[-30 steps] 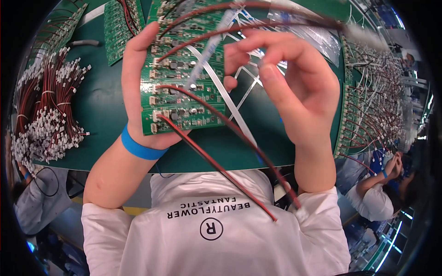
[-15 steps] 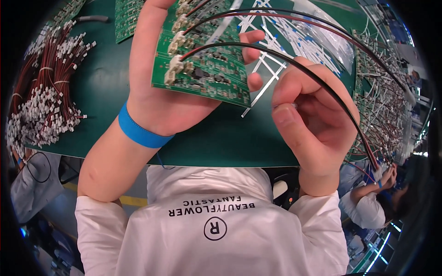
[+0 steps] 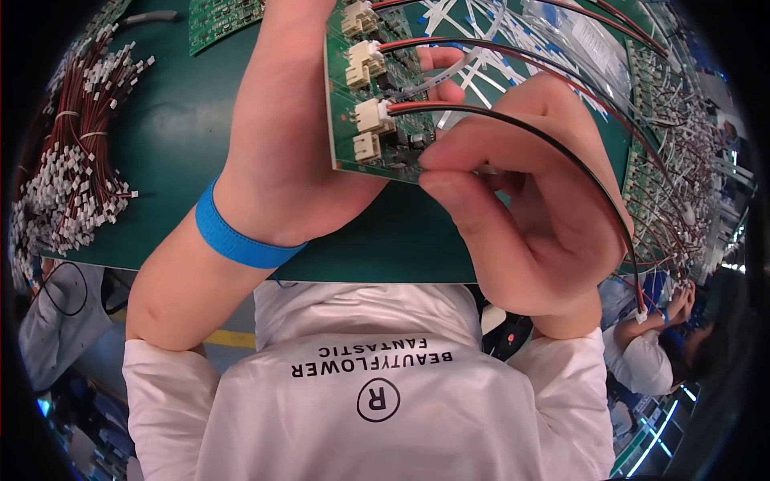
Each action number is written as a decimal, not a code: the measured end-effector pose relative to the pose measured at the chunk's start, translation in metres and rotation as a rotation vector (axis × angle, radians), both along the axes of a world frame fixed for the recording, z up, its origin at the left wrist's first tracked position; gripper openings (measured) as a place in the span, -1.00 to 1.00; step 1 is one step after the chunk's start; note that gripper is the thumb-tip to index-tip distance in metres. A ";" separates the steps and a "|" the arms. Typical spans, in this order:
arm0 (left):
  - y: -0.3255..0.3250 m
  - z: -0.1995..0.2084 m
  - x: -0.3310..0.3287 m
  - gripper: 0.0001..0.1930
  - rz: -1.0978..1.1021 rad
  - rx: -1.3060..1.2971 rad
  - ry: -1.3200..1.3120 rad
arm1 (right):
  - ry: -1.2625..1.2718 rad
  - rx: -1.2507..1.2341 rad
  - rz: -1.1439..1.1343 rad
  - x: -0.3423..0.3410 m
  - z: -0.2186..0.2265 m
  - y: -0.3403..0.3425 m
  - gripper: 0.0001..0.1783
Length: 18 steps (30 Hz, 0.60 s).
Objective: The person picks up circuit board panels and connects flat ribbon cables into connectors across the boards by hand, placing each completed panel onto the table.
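My left hand [image 3: 281, 152] grips a green circuit board [image 3: 345, 140] from behind, its fingertips showing past the far side. The board is held tilted above the table. Several cream connector sockets [image 3: 374, 117] line its left edge, and red-and-black cables [image 3: 481, 112] run from some of them toward the right. The socket nearest me has no cable in it. My right hand [image 3: 541, 180] is closed in a pinch by the board's lower right corner, thumb against forefinger; whatever it pinches is hidden. A cable passes over the back of that hand. A blue band [image 3: 241, 232] circles my left wrist.
Bundled brown cables with white plugs [image 3: 76, 172] lie at the left of the green table [image 3: 180, 144]. White strips with blue ends [image 3: 481, 76] and a clear plastic bag [image 3: 581, 44] lie beyond my hands. More wired boards [image 3: 670, 160] crowd the right. Another board [image 3: 220, 22] lies far left.
The board has shifted right and turned, showing its connector edge more fully. My right hand has moved left, bringing its pinched fingertips up to the board's lower right corner.
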State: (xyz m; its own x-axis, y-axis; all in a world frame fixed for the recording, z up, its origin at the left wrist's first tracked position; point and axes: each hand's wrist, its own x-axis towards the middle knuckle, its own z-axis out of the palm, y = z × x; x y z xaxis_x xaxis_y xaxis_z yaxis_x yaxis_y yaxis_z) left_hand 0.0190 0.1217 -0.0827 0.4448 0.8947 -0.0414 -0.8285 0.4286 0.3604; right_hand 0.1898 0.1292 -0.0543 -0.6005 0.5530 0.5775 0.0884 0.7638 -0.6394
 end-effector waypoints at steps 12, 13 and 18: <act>-0.009 -0.012 0.000 -0.33 0.221 0.115 0.306 | -0.043 0.101 -0.027 0.001 -0.002 0.001 -0.81; -0.009 -0.013 0.001 -0.33 0.242 0.124 0.332 | -0.048 0.070 -0.050 0.001 0.001 -0.001 -0.80; -0.013 -0.017 -0.003 -0.33 0.337 0.174 0.462 | -0.048 0.079 -0.064 0.001 0.001 0.000 -0.80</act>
